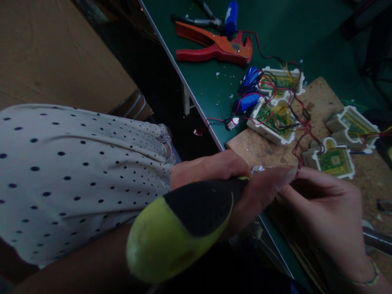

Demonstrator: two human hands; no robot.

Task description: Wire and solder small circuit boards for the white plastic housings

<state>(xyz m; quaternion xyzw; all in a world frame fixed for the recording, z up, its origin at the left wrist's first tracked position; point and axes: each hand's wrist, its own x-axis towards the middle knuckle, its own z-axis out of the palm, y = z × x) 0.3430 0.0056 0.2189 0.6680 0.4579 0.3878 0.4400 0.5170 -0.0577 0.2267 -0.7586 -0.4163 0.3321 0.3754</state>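
Observation:
My left hand (220,179) is closed around a screwdriver (180,232) with a fat yellow-green and black handle. The butt end points toward me, and its shaft is hidden behind my fingers. Touching the left thumb, my right hand (324,204) pinches the end of red and black wires (300,161). A small whitish piece (257,168) shows between the hands, too blurred to name. The wires lead back to white plastic housings with green circuit boards, such as the housing (272,120) and the nearer one (332,161).
Beyond lie orange-red cutters (214,47), pliers (199,20) and several blue wrapped cylinders, one the cylinder (231,18). A wooden board (257,149) rests on the green table (211,96). To the left are dotted trousers (76,163) and a cardboard box (61,61).

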